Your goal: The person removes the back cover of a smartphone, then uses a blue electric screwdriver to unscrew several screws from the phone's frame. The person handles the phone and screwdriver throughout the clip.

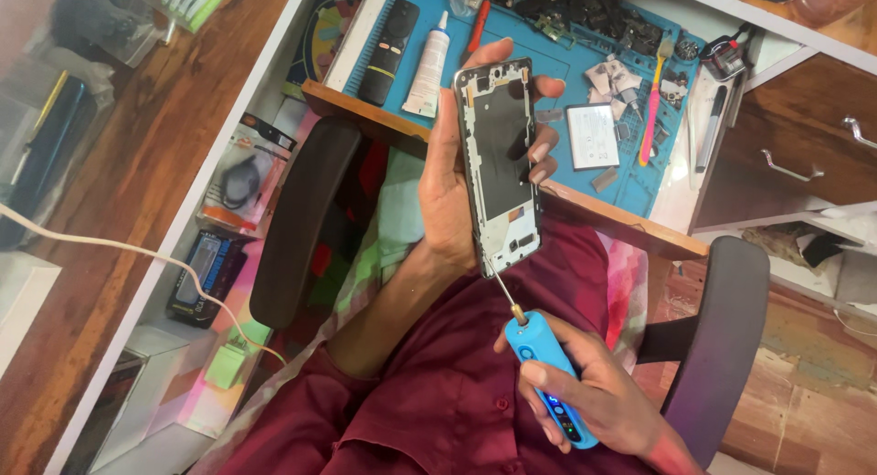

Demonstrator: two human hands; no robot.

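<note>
I see one blue work mat (585, 68) covering the desk (630, 226), and two dark armrests (297, 219) of the chair, one on either side of my lap. On the mat I count one black remote (388, 50) near its left edge, one white tube (429, 66) just beside it, one red-handled tool (475, 32) next to the tube, one flat white-faced battery (592, 135) toward the front edge, and one pink-and-yellow toothbrush (653, 96) near the right edge. A heap of dark small parts (585, 14) lies along the back edge; I cannot count them.

My left hand (452, 183) is wrapped around one opened phone (498, 164), thumb side behind it and fingertips (539, 151) curled over its right edge, holding it upright above the desk's front edge with its bare inner frame facing me. My right hand (594, 402) is clenched around one blue electric screwdriver (548, 374) low over my lap, with a finger resting on its body. Its thin bit (502, 288) points up and meets the phone's bottom left corner. One white cable (119, 251) runs across the shelf on the left to one green plug (226, 365).
</note>
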